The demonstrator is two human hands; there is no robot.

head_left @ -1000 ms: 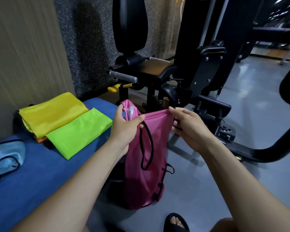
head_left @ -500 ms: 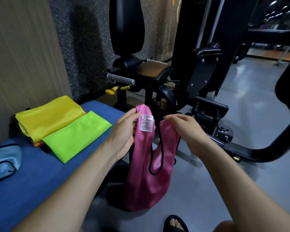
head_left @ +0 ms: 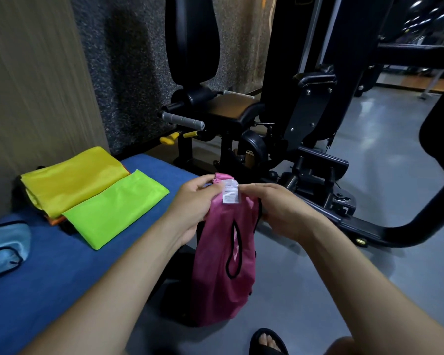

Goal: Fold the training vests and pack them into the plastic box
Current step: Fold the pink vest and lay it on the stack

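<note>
The pink vest (head_left: 222,262) hangs in the air between both hands, its top edge bunched at the grip and its white label (head_left: 230,192) facing up, the rest drooping toward the grey floor (head_left: 369,252). The left hand (head_left: 194,203) pinches the top from the left; the right hand (head_left: 280,210) grips it from the right, fingertips curled over the fabric beside the label. The label's print is too blurred to read. Both forearms reach forward, wrists close together. Folded yellow (head_left: 69,180) and green (head_left: 116,208) vests lie on the blue bench (head_left: 62,278) to the left.

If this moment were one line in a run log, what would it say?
step: folding | left hand: holds pink vest | right hand: holds same top edge | vest hangs beside blue bench | box: unseen
</note>
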